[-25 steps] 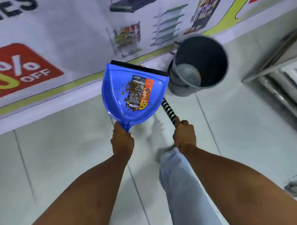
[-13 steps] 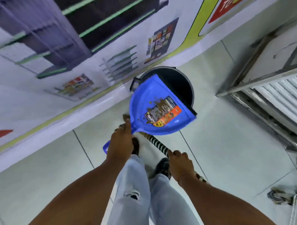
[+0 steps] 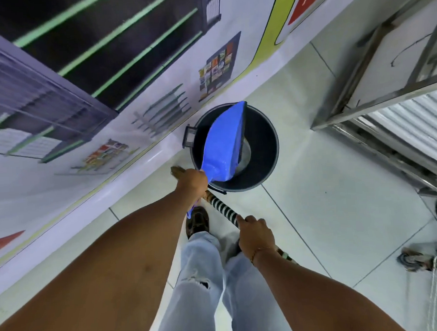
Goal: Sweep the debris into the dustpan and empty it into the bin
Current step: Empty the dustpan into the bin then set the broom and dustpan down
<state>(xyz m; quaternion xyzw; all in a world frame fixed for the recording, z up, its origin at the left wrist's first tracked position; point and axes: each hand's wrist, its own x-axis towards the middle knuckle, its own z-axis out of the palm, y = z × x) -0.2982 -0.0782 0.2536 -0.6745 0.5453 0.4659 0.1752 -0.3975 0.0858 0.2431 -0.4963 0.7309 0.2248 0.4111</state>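
Blue dustpan [image 3: 224, 145], tipped on edge over the mouth of the black round bin [image 3: 264, 148], underside toward the camera, front lip deep inside the rim, neck at the near-left rim. Debris not visible; pan interior turned away. Left hand [image 3: 192, 182] directly below and left of the pan, closed around the dustpan handle, tail of the handle protruding beneath the fist. Right hand [image 3: 255, 235] nearer the body and well apart from the pan, fingers wrapped around the black-and-white striped broom handle [image 3: 223, 207]. Broom handle slanting from the right hand up toward the left hand, upper end passing just beside the bin's near wall; bristles [image 3: 177, 171] partly hidden behind the left hand. Bin on pale floor tiles [image 3: 326, 198], close against the base of a printed wall banner [image 3: 134, 94]. Light jeans [image 3: 205, 278] and a dark shoe [image 3: 197, 222] below the hands. Metal rack [image 3: 385, 108] at right, wheeled casters [image 3: 414, 258] at lower right.
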